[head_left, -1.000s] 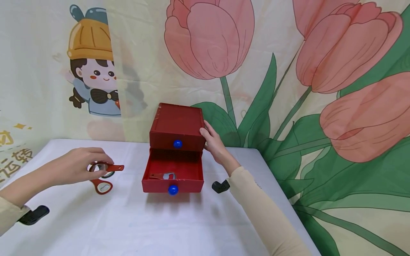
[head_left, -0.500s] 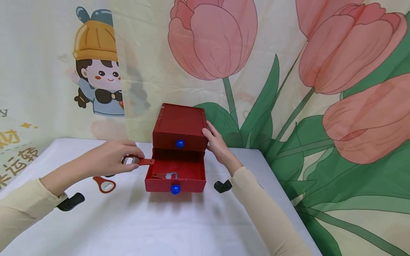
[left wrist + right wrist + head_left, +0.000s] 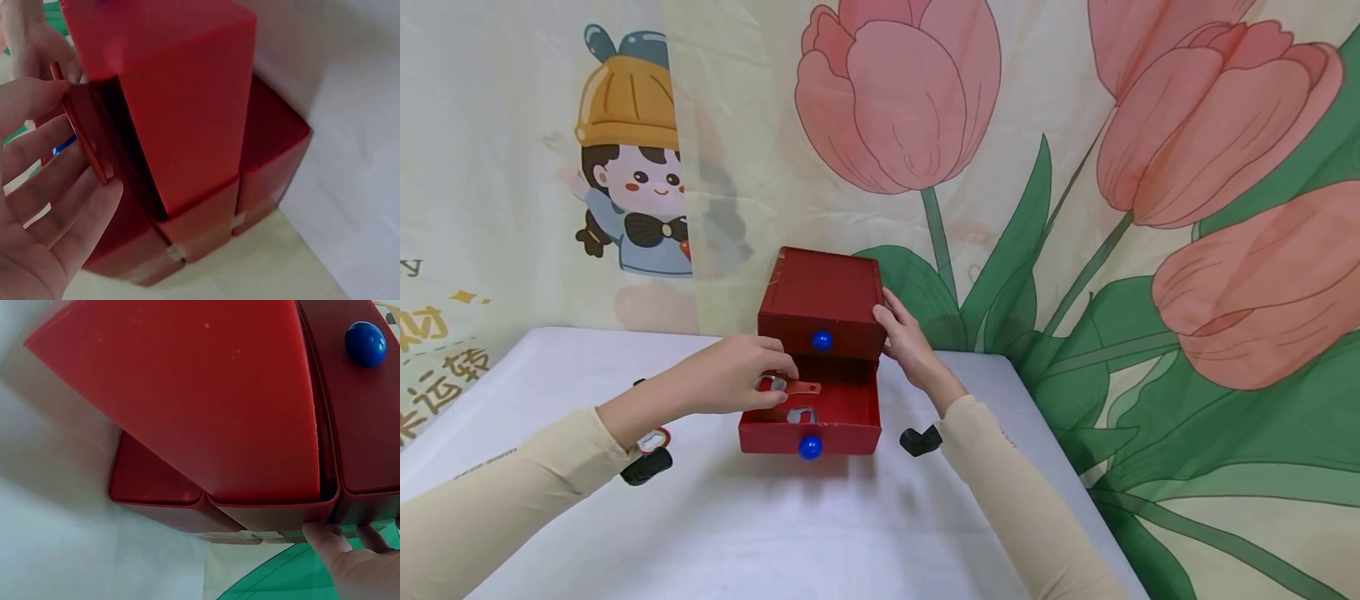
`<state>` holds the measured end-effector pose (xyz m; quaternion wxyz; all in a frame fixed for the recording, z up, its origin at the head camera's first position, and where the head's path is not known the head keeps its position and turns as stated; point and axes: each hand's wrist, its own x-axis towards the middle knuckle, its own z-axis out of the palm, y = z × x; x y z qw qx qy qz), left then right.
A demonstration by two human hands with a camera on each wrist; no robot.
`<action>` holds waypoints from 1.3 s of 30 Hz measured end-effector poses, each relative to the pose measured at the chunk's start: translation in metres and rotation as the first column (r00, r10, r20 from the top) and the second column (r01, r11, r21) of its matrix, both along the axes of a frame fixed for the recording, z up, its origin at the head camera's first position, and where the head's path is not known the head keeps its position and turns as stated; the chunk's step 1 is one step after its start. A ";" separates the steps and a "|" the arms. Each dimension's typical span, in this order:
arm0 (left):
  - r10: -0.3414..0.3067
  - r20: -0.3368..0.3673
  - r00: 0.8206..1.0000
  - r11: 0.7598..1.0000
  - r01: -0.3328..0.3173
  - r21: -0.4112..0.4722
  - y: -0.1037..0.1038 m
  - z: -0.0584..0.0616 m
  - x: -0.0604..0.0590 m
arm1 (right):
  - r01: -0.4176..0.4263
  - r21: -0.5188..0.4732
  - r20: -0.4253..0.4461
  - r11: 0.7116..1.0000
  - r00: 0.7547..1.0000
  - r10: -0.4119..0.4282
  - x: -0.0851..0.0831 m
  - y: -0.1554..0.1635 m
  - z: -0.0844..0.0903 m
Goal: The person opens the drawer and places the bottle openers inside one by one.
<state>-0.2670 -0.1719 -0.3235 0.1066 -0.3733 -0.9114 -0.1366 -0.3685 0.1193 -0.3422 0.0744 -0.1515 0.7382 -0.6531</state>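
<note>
- The left hand (image 3: 741, 383) holds a red bottle opener (image 3: 790, 387) over the open lower drawer (image 3: 842, 408) of a small red chest (image 3: 820, 292); its grip is clenched on the ring end of the opener, whose handle points to the right.
- In the left wrist view the opener (image 3: 81, 134) shows as a thin red strip between the fingers (image 3: 47, 187), just beside the chest's side.
- A second bottle opener (image 3: 793, 414) lies flat on the floor of that drawer, just below the held one.
- The drawer is pulled out toward the person; a blue knob (image 3: 808, 447) sits on its front, and another blue knob (image 3: 822, 340) marks the closed upper drawer.
- The right hand (image 3: 910, 342) rests against the right side of the chest with fairly straight fingers, its grip released, pressing and not grasping.
- The right wrist view shows fingertips (image 3: 322, 537) touching the chest's edge.
- A third opener (image 3: 652, 439) lies on the white bench (image 3: 820, 533), partly hidden behind the left forearm.
- The chest stands toward the back of the bench, near a cloth backdrop (image 3: 1075, 167) with large pink tulips.
</note>
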 end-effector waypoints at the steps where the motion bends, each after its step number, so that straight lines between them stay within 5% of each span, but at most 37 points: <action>1: -0.004 -0.005 1.000 1.000 0.004 0.001 0.004 -0.001 -0.002 | 0.000 -0.001 0.000 1.000 1.000 0.000 0.000 0.000 0.000; 19: -0.025 0.052 0.998 0.999 0.027 -0.024 0.053 -0.026 -0.019 | 0.008 0.009 -0.012 1.000 1.000 -0.008 -0.002 0.001 -0.002; 39: -0.015 0.181 0.983 0.999 0.023 -0.038 0.071 -0.042 -0.034 | -0.001 0.012 -0.021 1.000 1.000 0.001 0.001 0.000 -0.002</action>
